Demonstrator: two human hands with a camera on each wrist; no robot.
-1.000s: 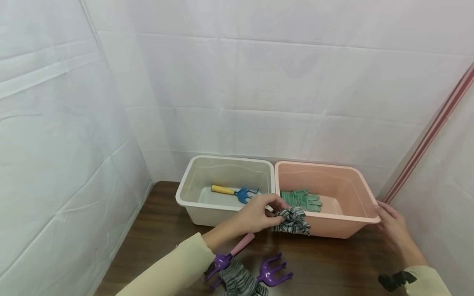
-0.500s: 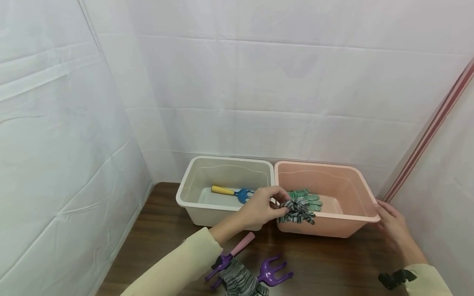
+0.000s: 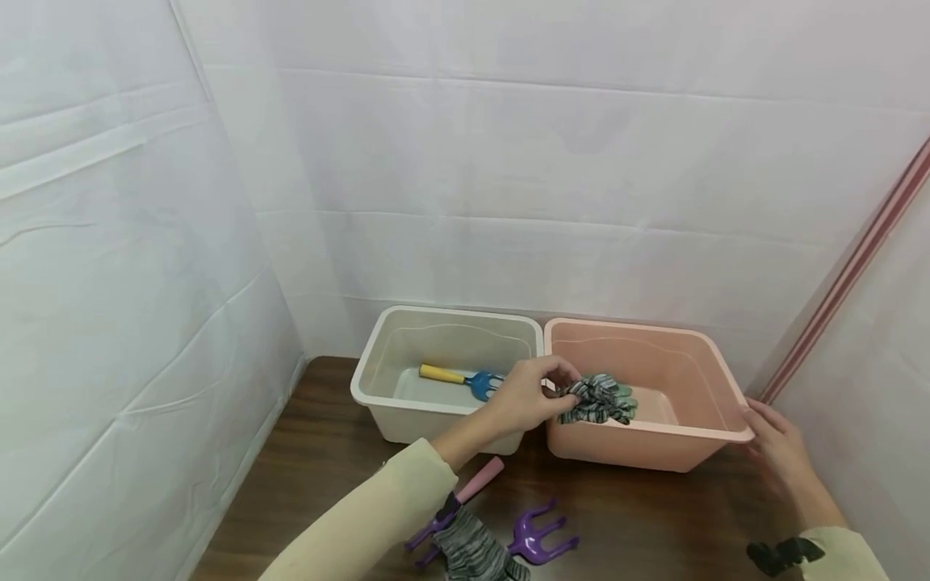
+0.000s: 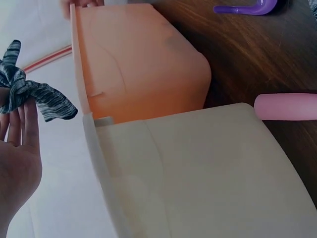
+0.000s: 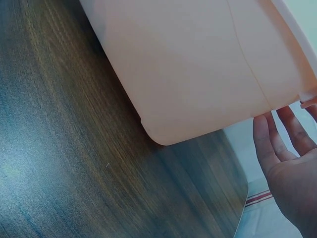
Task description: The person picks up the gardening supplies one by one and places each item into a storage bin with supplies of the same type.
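With thumb and fingers, my left hand pinches a bunched black-and-grey knit glove above the front left of the pink bin. The left wrist view also has this striped glove dangling from the fingertips. Inside the bin, a green glove is mostly hidden behind the held one. My right hand holds the bin's right side at the rim; in the right wrist view its fingers touch the outer wall just under the edge.
The off-white bin adjoins on the left, holding a blue hand fork with a yellow handle. On the wooden table in front lie a purple fork, a purple tool with a pink handle and another striped glove.
My left hand has lifted the striped glove from in front of the pink bin, up and rightward over its front rim. The right hand has stayed at the bin's side.
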